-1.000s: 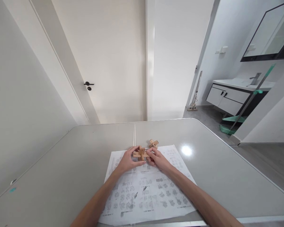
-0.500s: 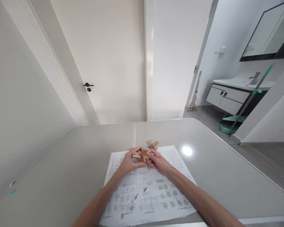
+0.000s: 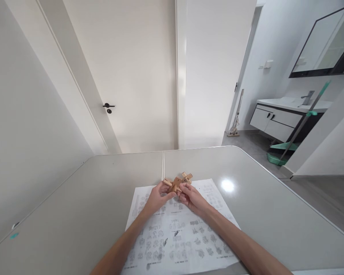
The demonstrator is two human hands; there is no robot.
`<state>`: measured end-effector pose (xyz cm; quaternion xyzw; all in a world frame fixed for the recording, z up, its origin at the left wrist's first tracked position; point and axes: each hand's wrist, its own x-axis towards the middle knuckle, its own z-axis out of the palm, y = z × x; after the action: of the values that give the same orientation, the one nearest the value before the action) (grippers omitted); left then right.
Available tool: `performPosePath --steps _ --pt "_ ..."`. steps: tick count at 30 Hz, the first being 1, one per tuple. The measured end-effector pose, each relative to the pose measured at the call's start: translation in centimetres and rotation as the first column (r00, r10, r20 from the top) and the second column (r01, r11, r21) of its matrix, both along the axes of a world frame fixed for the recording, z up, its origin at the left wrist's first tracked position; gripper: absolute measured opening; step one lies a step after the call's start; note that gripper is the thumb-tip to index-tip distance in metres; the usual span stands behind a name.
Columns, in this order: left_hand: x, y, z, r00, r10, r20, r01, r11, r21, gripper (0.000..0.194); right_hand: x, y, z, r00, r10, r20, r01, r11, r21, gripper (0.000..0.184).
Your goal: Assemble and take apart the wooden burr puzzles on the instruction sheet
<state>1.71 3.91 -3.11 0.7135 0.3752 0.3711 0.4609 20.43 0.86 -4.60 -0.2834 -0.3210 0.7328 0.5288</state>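
Observation:
My left hand (image 3: 157,198) and my right hand (image 3: 192,196) meet above the upper part of a printed sheet (image 3: 157,217). Between them is a group of interlocking wooden puzzle pieces (image 3: 176,185), tilted, with one notched bar sticking out to the left by my left fingers. My right thumb and fingers pinch its right side. The left thumb and fingers close round its left end, and part of the grip is hidden. Just behind it, at the sheet's far edge, another cross-shaped wooden puzzle piece (image 3: 187,177) rests on the table.
The grey table (image 3: 74,206) has a seam down its middle and a bright light reflection at the right. Beyond its far edge stands a white door (image 3: 137,76). A mop (image 3: 237,118), a washbasin cabinet (image 3: 275,118) and a green dustpan (image 3: 276,159) are at the right.
The held pieces have turned, so the left bar now points up and left. The assembly now partly overlaps the loose piece in view. The camera has tilted up slightly.

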Motion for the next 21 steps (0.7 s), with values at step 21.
performPosePath --steps 21 --pt "0.12 -0.53 0.39 0.991 0.132 0.011 -0.132 0.988 0.074 0.028 -0.08 0.34 -0.42 1.0 0.001 0.006 -0.001 1.0 0.022 0.046"
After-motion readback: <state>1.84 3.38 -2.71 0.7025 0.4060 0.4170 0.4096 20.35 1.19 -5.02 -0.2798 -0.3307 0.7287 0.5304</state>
